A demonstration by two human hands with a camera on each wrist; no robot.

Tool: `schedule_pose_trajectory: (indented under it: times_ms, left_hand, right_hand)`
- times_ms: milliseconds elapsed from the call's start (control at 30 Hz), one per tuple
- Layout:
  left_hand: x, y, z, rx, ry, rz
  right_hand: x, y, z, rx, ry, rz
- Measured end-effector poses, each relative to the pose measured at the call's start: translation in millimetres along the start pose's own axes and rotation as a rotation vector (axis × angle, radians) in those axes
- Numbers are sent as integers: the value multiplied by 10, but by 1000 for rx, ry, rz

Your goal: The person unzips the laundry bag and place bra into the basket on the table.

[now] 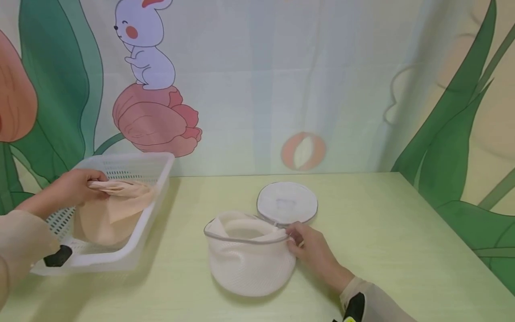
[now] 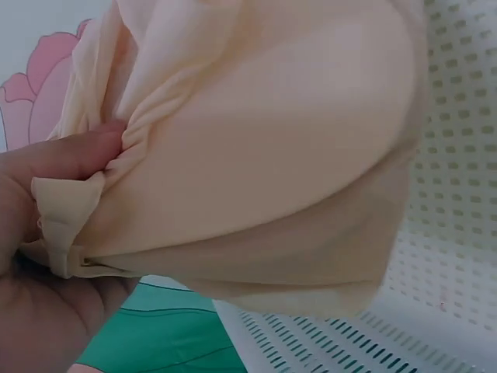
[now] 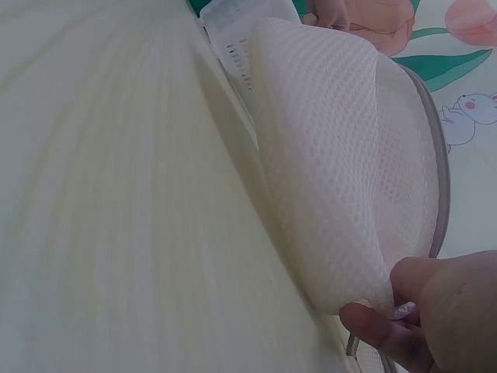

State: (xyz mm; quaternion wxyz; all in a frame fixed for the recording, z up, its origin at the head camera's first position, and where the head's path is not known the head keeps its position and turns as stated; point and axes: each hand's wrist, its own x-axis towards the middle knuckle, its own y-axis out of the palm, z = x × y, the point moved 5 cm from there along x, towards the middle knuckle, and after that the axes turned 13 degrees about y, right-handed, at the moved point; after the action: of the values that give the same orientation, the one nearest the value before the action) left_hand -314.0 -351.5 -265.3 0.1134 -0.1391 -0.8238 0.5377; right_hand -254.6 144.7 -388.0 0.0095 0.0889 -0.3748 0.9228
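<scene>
My left hand [image 1: 82, 190] grips a beige bra [image 2: 264, 140] by its band, over the white basket [image 1: 161, 183]. A smooth molded cup and a strap end with a small hook show in the left wrist view, and the cloth hangs down inside the basket walls. On the table, a white mesh laundry bag [image 1: 251, 268] stands with its mouth open and its grey zipper edge facing up. Its round lid [image 1: 287, 201] lies folded back behind it. My right hand [image 1: 311, 248] pinches the bag's rim at the right side, near the lid's joint, between thumb and fingers.
The basket stands at the left of the pale green table [image 1: 382, 232]. Behind the table hangs a cloth backdrop [image 1: 241, 89] printed with a rabbit and tulips. Black wrist devices sit on both sleeves.
</scene>
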Motion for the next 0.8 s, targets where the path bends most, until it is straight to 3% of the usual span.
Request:
schedule_pose_trajectory:
  times_ms: [267, 600, 800]
  left_hand:
    - [-35, 161, 115, -103, -26, 121]
    - [14, 265, 43, -26, 89, 229]
    - [9, 301, 15, 17, 88, 273]
  right_hand:
    - [-3, 12, -11, 12, 3, 12]
    - [-2, -1, -15, 11, 4, 13]
    - [2, 9, -21, 15, 8, 16]
